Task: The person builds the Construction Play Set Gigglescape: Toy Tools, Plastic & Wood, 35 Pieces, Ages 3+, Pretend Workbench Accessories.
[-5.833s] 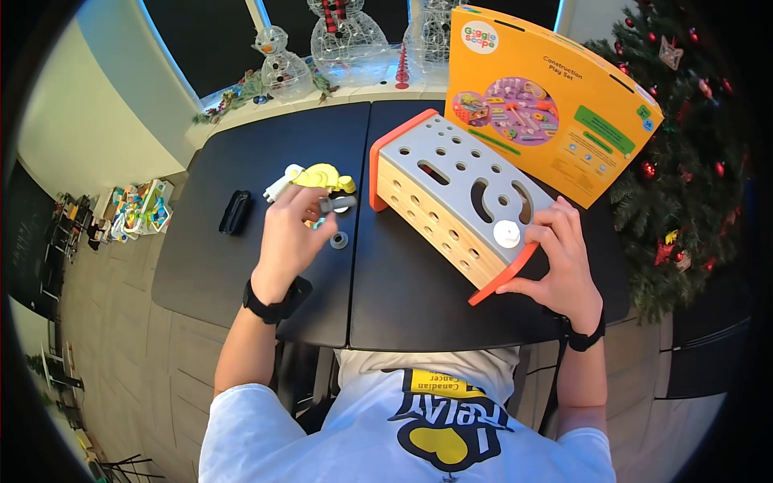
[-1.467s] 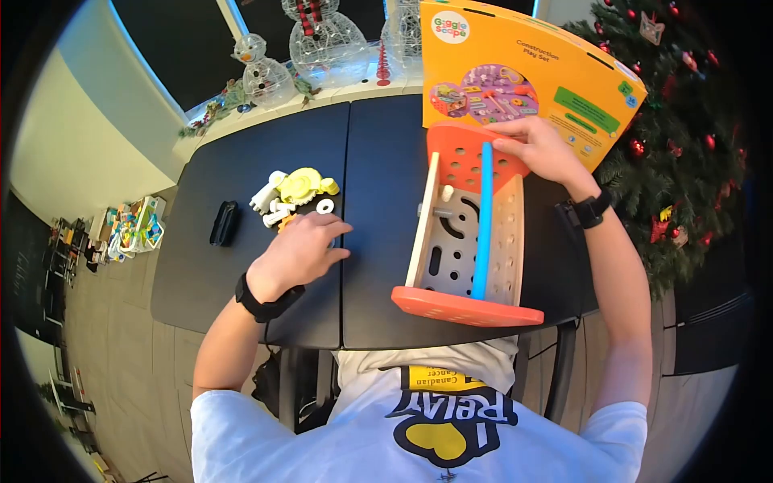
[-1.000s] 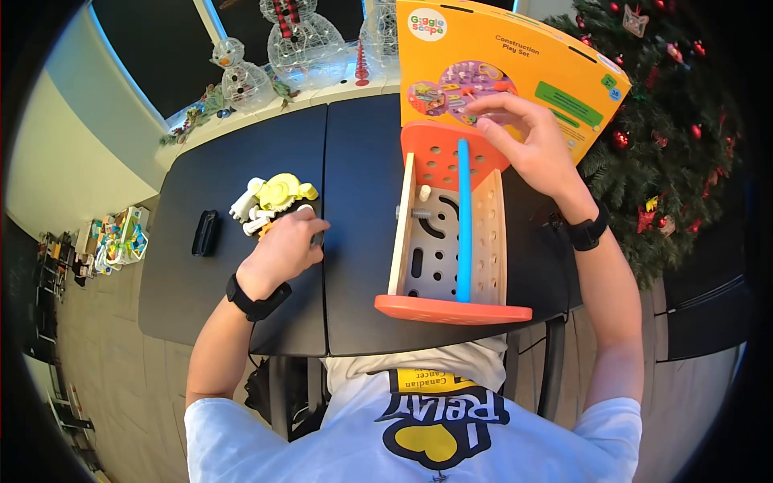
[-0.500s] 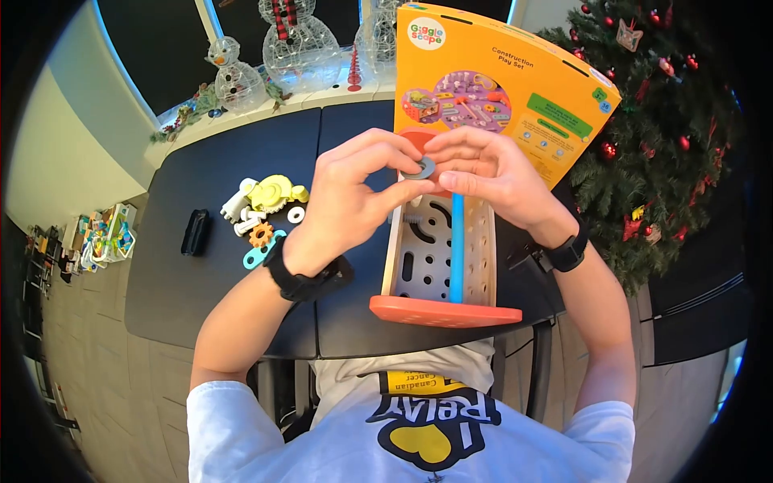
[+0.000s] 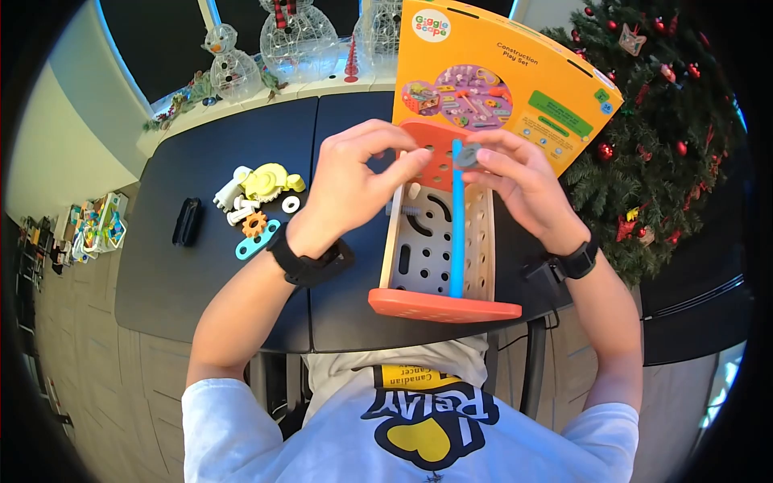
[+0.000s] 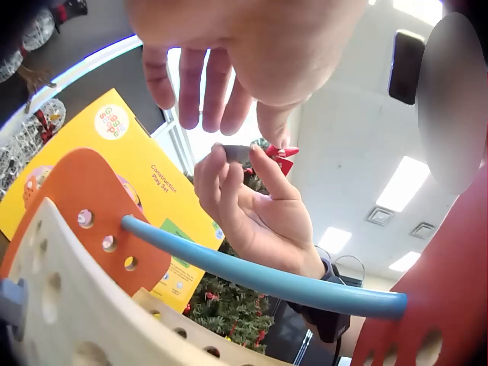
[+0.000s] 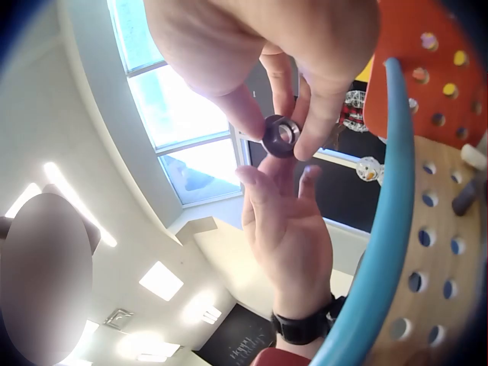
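My right hand [image 5: 523, 181] pinches a grey toy nut [image 5: 469, 156] between thumb and fingers, above the far end of a toy toolbox. In the right wrist view the nut [image 7: 270, 143] shows its round hole. My left hand [image 5: 346, 181] hovers to its left, thumb and fingers apart and holding nothing. The toolbox has red end panels [image 5: 444, 307], a blue handle rod [image 5: 457, 233] and wooden sides full of holes. A grey bolt [image 5: 394, 209] passes through its left side, and a cream peg [image 5: 414, 191] sticks up inside near it.
Left on the black table [image 5: 185, 282] lie yellow pieces [image 5: 270, 181], a white ring [image 5: 291, 204], an orange gear [image 5: 254, 224], a teal strip [image 5: 258, 241] and a black case [image 5: 188, 221]. A yellow box [image 5: 515, 72] stands behind the toolbox, beside a decorated tree [image 5: 644, 161].
The toolbox was turned so its inside faces up. My left hand picked up the nut from the table and brought it over the toolbox; now my right hand has it and the left has let go.
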A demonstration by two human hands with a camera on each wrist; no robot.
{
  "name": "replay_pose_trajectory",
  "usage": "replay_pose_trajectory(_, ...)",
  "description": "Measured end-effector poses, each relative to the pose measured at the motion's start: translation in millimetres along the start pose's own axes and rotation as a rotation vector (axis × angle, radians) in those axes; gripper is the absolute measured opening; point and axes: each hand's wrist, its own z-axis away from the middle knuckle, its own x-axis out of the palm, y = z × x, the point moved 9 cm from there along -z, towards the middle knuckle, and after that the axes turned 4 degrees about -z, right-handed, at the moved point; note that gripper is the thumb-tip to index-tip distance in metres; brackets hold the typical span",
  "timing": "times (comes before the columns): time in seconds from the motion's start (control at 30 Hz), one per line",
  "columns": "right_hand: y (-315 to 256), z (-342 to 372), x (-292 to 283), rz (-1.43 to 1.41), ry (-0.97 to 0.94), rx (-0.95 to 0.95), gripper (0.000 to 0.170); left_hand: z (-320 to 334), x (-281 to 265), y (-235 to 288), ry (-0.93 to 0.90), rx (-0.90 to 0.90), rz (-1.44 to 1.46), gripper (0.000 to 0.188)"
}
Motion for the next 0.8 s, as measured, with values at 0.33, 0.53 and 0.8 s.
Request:
replay_pose_trajectory(0.33, 68, 3, -25, 0.568, -0.024, 0.401, 0.029, 57, 33, -84, -0.494, -0.664, -0.161, 0.069)
replay_pose_trajectory(0.53, 71, -14, -10, 0.866, -0.055, 0.449, 0.027, 64, 47, -89, -0.560, -0.677, -0.150, 0.062)
replay_pose_trajectory(0.8, 99, -32, -8, 0.859, -0.185, 0.421, 0.027, 70, 48, -93, -0.545, -0.763, -0.064, 0.055)
